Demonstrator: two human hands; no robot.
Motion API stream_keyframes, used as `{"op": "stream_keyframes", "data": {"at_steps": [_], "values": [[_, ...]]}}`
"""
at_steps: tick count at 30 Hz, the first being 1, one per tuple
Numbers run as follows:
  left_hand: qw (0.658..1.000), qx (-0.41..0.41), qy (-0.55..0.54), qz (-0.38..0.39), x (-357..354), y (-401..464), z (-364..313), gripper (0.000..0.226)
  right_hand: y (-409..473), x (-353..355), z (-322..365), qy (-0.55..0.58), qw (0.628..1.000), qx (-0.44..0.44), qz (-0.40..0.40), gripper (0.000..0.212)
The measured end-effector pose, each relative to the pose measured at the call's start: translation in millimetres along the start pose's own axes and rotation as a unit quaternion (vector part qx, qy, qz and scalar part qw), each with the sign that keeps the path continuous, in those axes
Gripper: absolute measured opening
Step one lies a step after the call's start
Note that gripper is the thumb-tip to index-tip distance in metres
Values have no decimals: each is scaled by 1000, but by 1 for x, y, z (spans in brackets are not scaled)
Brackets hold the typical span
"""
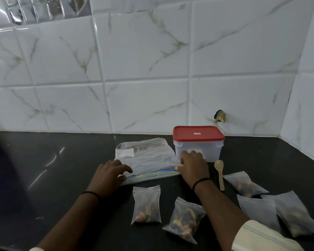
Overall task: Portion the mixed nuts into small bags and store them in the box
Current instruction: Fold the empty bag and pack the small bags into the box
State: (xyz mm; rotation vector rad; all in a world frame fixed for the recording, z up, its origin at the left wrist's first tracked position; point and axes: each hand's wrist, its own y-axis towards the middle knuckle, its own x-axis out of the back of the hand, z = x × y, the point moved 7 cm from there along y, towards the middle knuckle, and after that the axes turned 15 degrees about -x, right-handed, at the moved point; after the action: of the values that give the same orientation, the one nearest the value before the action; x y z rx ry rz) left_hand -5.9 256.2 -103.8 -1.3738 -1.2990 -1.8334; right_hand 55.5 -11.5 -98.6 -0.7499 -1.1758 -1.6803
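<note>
While the big bag (147,158) lies flat and nearly empty before the box (198,145), its zip edge is pinched by the right hand (192,166) and pressed by the left hand (109,175); limp, slippery film, best gripped there. 5 filled bags (146,205) lie nearer.

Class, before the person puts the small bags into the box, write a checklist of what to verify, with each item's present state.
1. Box open to receive bags: not ok, the red lid is on.
2. Large zip bag closed: cannot tell; left hand and right hand are both at its zip edge.
3. Hands free to lift bags: not ok, both are on the large zip bag.
4. Small bags filled: ok for four; a fifth, at right, cannot tell.
5. Small bags sealed: cannot tell.
6. Wooden spoon clear of the box: ok, it lies on the counter beside it.
</note>
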Motion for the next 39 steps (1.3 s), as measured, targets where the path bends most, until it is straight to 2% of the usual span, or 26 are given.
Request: {"op": "stream_keyframes", "data": {"at_steps": [2, 6, 10, 15, 19, 23, 29, 33, 36, 39], "values": [[1000, -29, 0, 0, -3, 2, -9, 25, 0, 2, 4, 9, 1000, 23, -2, 20], [999, -7, -20, -38, 3, 4, -15, 22, -3, -7, 19, 81, 991, 73, 75, 15], [999, -46, -3, -7, -1, 6, -19, 52, -11, -13, 30, 107, 978, 122, 131, 15], [998, -54, 10, -14, 0, 7, -21, 62, -12, -15, 27, 106, 970, 141, 167, 20], [995, -76, 34, -47, 4, 6, -25, 58, -13, -13, 28, 89, 971, 150, 165, 22], [996, -77, 38, -19, 0, 7, -28, 63, -14, -15, 32, 61, 978, 148, 131, 9], [997, -53, 63, -2, 4, 9, -33, 19, -14, -16, 35, 25, 982, 142, 124, 17], [997, -2, 74, 26, 0, 8, -26, 12, -14, -21, 32, 42, 981, 121, 148, 16], [998, 39, 44, 15, -1, 7, -18, 11, -8, -22, 23, 89, 980, 67, 163, 9], [996, 65, 47, 26, -7, 7, -14, 15, -5, -22, 15, 116, 981, 27, 153, 14]]}}
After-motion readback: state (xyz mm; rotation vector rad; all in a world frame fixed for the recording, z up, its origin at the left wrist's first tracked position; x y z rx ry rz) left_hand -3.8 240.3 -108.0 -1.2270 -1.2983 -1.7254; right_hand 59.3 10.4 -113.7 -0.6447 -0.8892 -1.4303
